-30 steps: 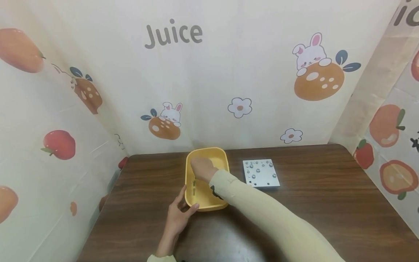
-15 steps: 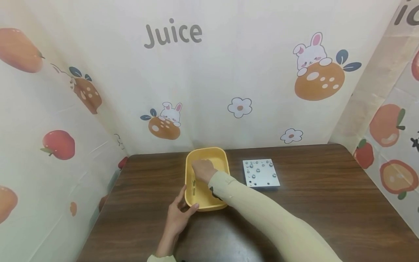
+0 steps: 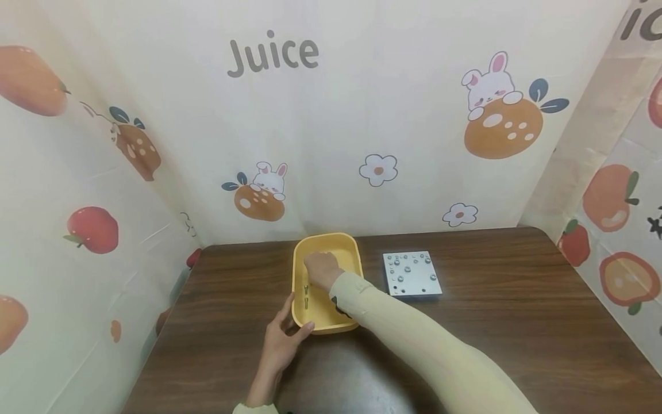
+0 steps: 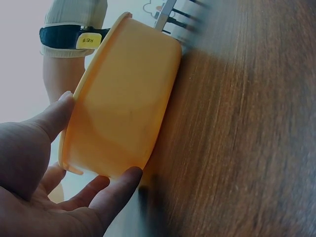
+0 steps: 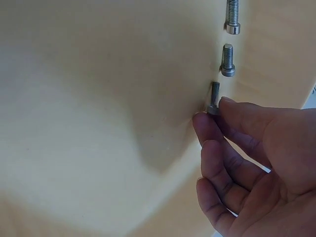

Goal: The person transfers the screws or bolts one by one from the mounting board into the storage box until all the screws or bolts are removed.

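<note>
A yellow tray (image 3: 327, 314) sits on the table with my left hand (image 3: 279, 344) gripping its near-left corner. In the left wrist view, the thumb (image 4: 63, 103) presses the rim and the other fingers lie against the outer wall. My right hand (image 3: 322, 270) reaches into the tray by its left wall. In the right wrist view, its thumb and index finger pinch the head of a small socket-head screw (image 5: 215, 104), shank pointing away from the palm. Two more such screws, a middle one (image 5: 227, 63) and a far one (image 5: 232, 23), lie in line along the wall.
A silver metal plate (image 3: 412, 273) with several screws and holes stands on the wooden table (image 3: 496, 310), right of the tray. In the left wrist view, dark legs (image 4: 177, 22) show beneath it. A printed curtain (image 3: 331, 126) hangs behind and at both sides.
My right hand has shifted very slightly to the right inside the tray. The left hand, the tray and the metal plate stay in place.
</note>
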Available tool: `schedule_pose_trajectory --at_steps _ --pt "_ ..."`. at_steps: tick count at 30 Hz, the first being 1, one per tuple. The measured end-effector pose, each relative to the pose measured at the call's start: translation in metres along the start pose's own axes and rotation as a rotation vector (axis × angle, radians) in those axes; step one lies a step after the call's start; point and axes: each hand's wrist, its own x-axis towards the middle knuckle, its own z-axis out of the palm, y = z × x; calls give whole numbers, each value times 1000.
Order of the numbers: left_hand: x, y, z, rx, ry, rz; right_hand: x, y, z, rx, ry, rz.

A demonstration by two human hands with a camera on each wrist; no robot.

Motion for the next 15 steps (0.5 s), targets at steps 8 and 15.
schedule_pose_trajectory --at_steps 8,15 --pt "0 0 1 9 9 -18 -5 4 -4 26 16 -2" --pt "1 -1 0 19 2 2 -20 2 -21 55 39 0"
